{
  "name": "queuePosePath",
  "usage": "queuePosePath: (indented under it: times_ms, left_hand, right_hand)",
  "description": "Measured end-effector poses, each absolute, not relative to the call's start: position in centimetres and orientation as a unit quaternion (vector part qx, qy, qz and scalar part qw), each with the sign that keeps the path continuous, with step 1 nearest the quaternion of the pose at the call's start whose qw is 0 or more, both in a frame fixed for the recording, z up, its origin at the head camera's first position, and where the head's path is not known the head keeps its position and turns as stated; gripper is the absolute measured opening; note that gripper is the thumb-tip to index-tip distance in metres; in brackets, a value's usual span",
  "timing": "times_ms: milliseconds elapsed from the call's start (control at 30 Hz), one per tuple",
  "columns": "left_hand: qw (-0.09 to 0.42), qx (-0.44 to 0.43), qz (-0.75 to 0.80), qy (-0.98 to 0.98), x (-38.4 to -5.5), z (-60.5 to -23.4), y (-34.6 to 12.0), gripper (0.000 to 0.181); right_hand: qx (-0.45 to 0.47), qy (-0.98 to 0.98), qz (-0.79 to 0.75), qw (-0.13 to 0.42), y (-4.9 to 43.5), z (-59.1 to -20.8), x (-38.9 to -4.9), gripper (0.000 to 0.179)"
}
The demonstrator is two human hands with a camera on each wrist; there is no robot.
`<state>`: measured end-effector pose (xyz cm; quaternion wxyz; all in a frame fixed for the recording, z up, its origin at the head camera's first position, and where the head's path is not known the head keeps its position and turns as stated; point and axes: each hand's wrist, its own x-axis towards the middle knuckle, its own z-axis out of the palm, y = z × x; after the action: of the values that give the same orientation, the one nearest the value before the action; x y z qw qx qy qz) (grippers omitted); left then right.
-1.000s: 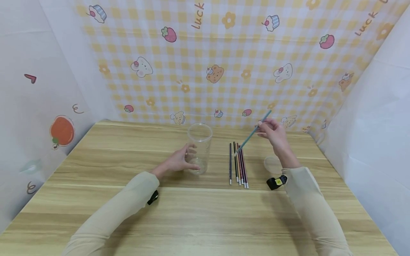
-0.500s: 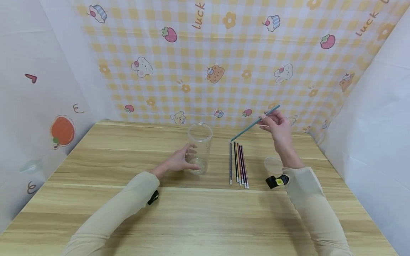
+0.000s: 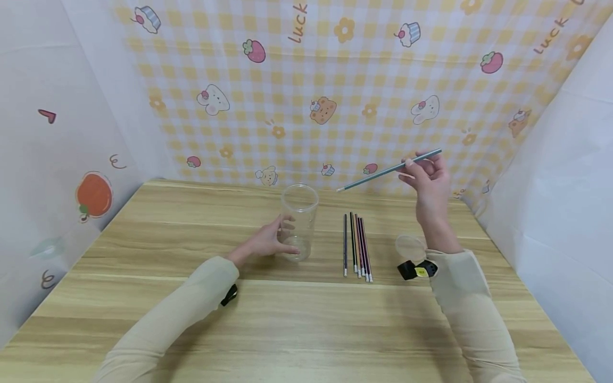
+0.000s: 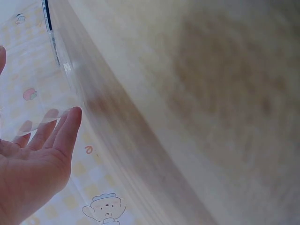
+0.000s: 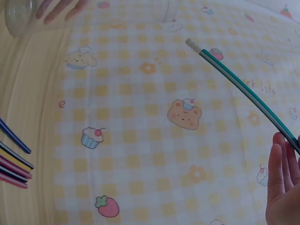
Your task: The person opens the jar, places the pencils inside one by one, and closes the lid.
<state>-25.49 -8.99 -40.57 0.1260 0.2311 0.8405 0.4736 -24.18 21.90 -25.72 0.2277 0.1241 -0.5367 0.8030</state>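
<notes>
A tall clear plastic cup (image 3: 299, 223) stands upright on the table. My left hand (image 3: 265, 239) holds it low on its left side, thumb in front and fingers behind; in the left wrist view the fingers (image 4: 65, 133) show against the see-through wall. My right hand (image 3: 428, 183) pinches a teal pencil (image 3: 378, 174) in the air, right of the cup. The pencil slants, its white eraser end (image 5: 193, 46) lower and pointing left toward the cup. Several dark and coloured pencils (image 3: 361, 247) lie side by side on the table between the cup and my right arm.
A clear round lid (image 3: 409, 247) lies on the wooden table (image 3: 306, 330) beside my right wrist. Black wrist straps (image 3: 416, 270) sit at both cuffs. A yellow checked cloth (image 3: 287, 106) hangs behind the table, with white sheets on both sides.
My right hand has risen and shifted right with the teal pencil, lifting it off the other pencils and tilting it nearer level. My left hand and the cup stay put.
</notes>
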Motion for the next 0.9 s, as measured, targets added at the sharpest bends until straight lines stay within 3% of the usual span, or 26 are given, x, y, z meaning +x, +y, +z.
queuePosePath:
  times_ms: [300,900]
  left_hand:
    - [0.123,0.236,0.475,0.839,-25.6,-40.6,-9.0,0.078]
    - [0.125,0.230,0.479,0.838,-25.3,-40.4,-8.9,0.080]
  right_hand:
    - [0.135,-0.498,0.829,0.213,20.4,-24.7,-23.3,0.022]
    - [0.192,-0.673,0.706,0.106,14.5,-27.5,-23.8,0.011]
